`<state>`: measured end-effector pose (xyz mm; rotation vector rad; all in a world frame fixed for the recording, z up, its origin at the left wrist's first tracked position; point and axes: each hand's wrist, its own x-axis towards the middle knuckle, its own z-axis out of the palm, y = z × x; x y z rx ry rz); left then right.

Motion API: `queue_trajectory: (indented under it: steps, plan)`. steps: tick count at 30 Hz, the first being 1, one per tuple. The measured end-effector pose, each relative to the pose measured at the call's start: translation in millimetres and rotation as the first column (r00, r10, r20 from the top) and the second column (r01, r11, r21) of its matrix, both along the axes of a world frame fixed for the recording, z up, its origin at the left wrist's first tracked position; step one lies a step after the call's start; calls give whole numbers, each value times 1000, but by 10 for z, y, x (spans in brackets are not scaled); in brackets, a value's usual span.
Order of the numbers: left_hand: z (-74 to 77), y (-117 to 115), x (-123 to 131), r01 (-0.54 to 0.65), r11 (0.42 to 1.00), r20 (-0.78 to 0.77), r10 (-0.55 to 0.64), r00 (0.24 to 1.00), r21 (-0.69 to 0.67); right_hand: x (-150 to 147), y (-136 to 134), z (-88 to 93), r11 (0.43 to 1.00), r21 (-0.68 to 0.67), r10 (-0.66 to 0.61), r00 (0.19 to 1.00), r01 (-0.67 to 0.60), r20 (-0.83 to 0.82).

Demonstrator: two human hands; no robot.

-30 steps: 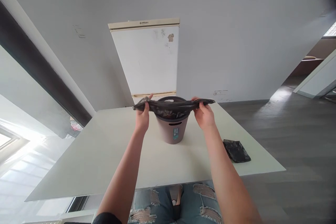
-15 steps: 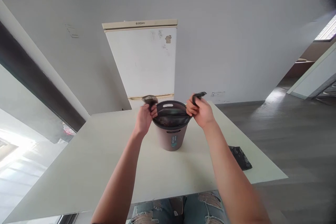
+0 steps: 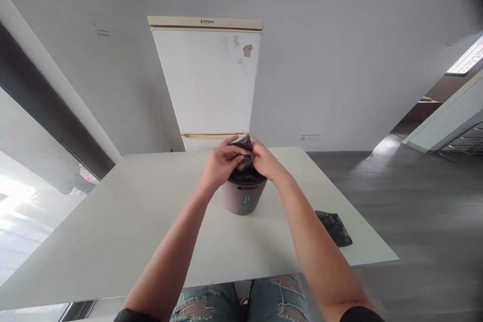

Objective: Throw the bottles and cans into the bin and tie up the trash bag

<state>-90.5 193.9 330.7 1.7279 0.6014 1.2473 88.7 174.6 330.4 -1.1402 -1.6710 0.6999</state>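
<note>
A brownish trash can (image 3: 244, 200) with a dark rim and a slot handle stands upright on the white table. Above its mouth, a black plastic garbage bag (image 3: 246, 161) is gathered up between my two hands. My left hand (image 3: 224, 162) pinches the bag from the left, thumb and fingers closed on it. From the right, my right hand (image 3: 264, 160) is closed on the same gathered plastic, its fingertips partly hidden behind it. Most of the can's rim is covered by my hands and the bag.
On the right of the white table (image 3: 158, 221) lies a folded black plastic bag (image 3: 335, 229), beside my right forearm. A white refrigerator (image 3: 211, 80) stands against the grey wall beyond the table. Grey wooden floor (image 3: 358, 181) stretches to the right.
My hands have come together over the can from its left and right sides, bringing the two held bag ends together. The view has shifted slightly.
</note>
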Motion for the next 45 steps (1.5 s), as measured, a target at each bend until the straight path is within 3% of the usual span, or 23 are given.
queue_trajectory:
  steps: [4, 8, 12, 16, 19, 23, 25, 28, 30, 34, 37, 39, 42, 45]
  plan:
    - [66, -54, 11, -3, 1000, -132, 5, 991, 18, -28, -119, 105, 994, -48, 107, 989, -103, 100]
    - [91, -121, 60, -184, 981, -54, 181, 982, -56, -53, -259, 168, 973, -203, 115, 993, -108, 24]
    - [65, -141, 98, -346, 938, 10, 345, 938, 16, -35, -382, 130, 973, -225, 26, 997, -42, -72]
    - [34, -160, 105, -504, 861, -5, 506, 863, 73, -34, -510, 62, 990, -42, -135, 990, 134, -31]
    - [26, -191, 121, -568, 804, -119, 590, 798, 175, -89, -574, -16, 957, 172, -254, 962, 235, 101]
    - [69, -190, 142, -527, 823, -280, 567, 774, 212, -190, -580, -142, 866, 338, -460, 852, 369, 248]
    - [127, -142, 136, -470, 864, -357, 503, 787, 181, -215, -573, -169, 851, 375, -482, 832, 368, 276]
    - [236, -11, 113, -340, 932, -438, 359, 824, 124, -199, -573, -132, 853, 414, -428, 880, 318, 206]
    - [285, 86, 99, -295, 952, -407, 304, 861, 88, -162, -584, -80, 859, 407, -397, 907, 312, 141]
    - [267, 178, 97, -327, 945, -216, 323, 921, 19, -97, -595, -24, 955, 173, -225, 969, 239, -97]
    - [218, 124, 127, -268, 963, -82, 266, 961, -18, -79, -571, -33, 995, 62, -51, 923, 81, -383]
    - [202, 61, 155, -242, 970, -14, 241, 970, -29, -77, -556, -29, 998, 60, 3, 886, 28, -464]
    - [198, -30, 192, -314, 949, 11, 315, 949, -10, -100, -569, 2, 997, 38, -44, 938, 61, -345]
    - [192, -114, 215, -430, 902, 3, 430, 903, 43, -162, -616, 8, 944, 174, -283, 959, 279, -6]
